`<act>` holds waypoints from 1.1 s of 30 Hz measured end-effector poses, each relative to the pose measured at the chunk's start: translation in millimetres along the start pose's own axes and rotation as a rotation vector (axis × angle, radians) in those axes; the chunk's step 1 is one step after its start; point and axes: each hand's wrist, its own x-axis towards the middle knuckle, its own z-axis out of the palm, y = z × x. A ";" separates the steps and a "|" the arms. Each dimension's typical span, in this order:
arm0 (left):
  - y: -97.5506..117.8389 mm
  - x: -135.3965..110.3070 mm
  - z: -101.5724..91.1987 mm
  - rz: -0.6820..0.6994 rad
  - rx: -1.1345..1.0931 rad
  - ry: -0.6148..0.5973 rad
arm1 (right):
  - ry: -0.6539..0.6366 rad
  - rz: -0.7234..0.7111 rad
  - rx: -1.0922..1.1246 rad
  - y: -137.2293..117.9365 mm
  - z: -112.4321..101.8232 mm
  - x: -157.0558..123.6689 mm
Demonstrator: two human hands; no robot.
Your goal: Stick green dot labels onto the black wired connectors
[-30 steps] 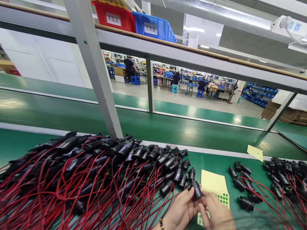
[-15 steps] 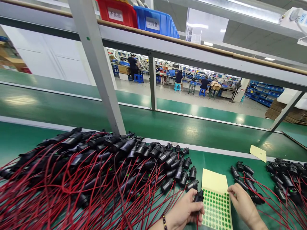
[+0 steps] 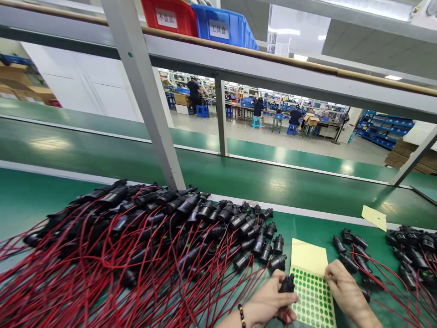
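Note:
My left hand (image 3: 273, 298) is closed around a small black cylindrical part (image 3: 287, 283) with a red wire below it, just over the left edge of a sticker sheet. Rows of green round dots cover the sticker sheet (image 3: 312, 296); its upper part is plain pale yellow. Beside the sheet's right edge is my right hand (image 3: 346, 287), its thumb and fingers pinched together. Whatever lies between those fingertips, if anything, is too small to make out. A large pile of similar black parts (image 3: 191, 218) with long red wires spreads to the left.
To the right lie a small cluster of black wired parts (image 3: 357, 250) and another pile (image 3: 414, 253). A loose yellow paper (image 3: 373, 217) rests near the white ledge. A grey post (image 3: 146, 100) rises behind the large pile. Red (image 3: 170, 18) and blue bins (image 3: 223, 27) stand on the overhead shelf.
The whole view has shifted slightly, so things appear a little farther right. Both hands stay at the sticker sheet, the left still holding the black part; the right hand's fingers look slightly more curled.

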 end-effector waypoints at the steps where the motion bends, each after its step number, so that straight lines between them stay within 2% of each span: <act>1: -0.2 0.9 0.2 0.001 0.013 0.004 | 0.000 -0.007 0.030 -1.4 -2.7 0.2; 5: 6.8 -3.2 1.7 0.111 -0.059 -0.038 | 0.096 0.011 0.244 -20.4 -19.8 6.0; 9: 18.1 -15.8 3.8 0.237 -0.163 -0.108 | 0.230 0.042 0.468 -63.7 -31.4 17.1; 12: 19.1 -20.6 3.6 0.339 -0.084 -0.102 | 0.199 0.035 0.683 -94.8 -22.6 22.3; 14: 16.7 -20.2 3.3 0.379 -0.024 -0.101 | 0.134 0.040 0.796 -104.8 -9.3 22.7; 20: 12.7 -18.4 6.6 0.450 0.080 0.049 | -0.053 0.059 0.975 -102.2 24.5 15.3; 28: 14.7 -20.5 9.3 0.440 0.269 0.212 | 0.062 0.044 1.005 -114.3 35.6 2.5; 30: 14.3 -20.5 9.7 0.445 0.299 0.248 | 0.042 0.005 0.956 -110.2 39.1 2.8; 33: 14.1 -21.6 9.9 0.443 0.305 0.233 | 0.001 -0.022 0.897 -105.2 42.5 3.2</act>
